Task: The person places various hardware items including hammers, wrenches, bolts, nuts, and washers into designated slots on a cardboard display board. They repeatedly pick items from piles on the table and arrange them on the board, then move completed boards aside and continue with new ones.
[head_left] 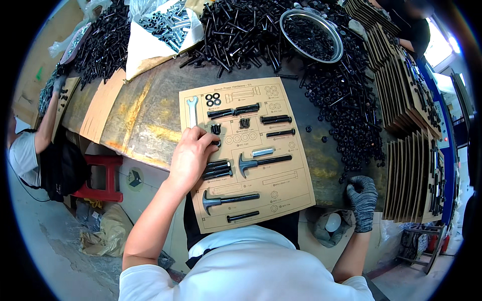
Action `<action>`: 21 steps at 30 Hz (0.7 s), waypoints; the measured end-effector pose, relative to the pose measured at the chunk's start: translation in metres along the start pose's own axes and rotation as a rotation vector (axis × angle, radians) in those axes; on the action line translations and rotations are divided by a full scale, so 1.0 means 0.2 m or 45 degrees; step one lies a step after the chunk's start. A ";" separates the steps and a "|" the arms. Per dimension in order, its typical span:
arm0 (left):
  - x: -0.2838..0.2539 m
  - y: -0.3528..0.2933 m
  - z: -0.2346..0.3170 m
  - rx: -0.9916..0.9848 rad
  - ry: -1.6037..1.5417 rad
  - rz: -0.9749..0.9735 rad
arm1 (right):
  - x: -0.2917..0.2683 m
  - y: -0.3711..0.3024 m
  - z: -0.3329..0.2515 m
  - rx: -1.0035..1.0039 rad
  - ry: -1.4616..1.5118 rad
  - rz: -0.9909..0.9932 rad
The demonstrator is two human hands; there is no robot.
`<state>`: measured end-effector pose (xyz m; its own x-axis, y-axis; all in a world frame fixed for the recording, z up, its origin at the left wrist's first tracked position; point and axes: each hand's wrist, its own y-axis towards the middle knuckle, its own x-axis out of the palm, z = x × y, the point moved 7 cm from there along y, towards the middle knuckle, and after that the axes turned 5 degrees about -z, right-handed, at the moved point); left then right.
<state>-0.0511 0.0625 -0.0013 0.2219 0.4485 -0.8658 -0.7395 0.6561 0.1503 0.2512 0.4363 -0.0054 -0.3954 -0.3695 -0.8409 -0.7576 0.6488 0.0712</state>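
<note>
A brown cardboard hardware sheet (296,185) with printed outlines lies in front of me, its near edge over my lap. My bare left hand (191,155) is on its left side, fingertips pinched at a small black nut (216,143) below a group of short black screws (215,129). Also on the sheet are a silver wrench (192,111), several long black bolts (233,110), two T-shaped dark pins (266,161) and a silver sleeve (262,152). My right hand (362,200), in a grey striped glove, is curled at the table's near edge beside loose black nuts; its fingertips are partly hidden.
Black nuts (346,125) spread along the right, and black bolts (236,35) are heaped behind. A round metal tray (337,52) and a bag of silver bolts (135,55) stand at the back. Filled cardboard sheets (406,170) are stacked right. A co-worker (45,120) sits left.
</note>
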 end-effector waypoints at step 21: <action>-0.10 -0.03 -0.08 -0.037 -0.122 -0.055 | 0.93 1.19 -1.20 -0.951 0.121 -1.034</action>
<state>-0.0620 0.0400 0.0067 0.3122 0.4770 -0.8216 -0.7460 0.6586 0.0989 -0.1267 0.3619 -0.0163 0.3473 -0.5739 -0.7416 -0.9198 -0.3624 -0.1504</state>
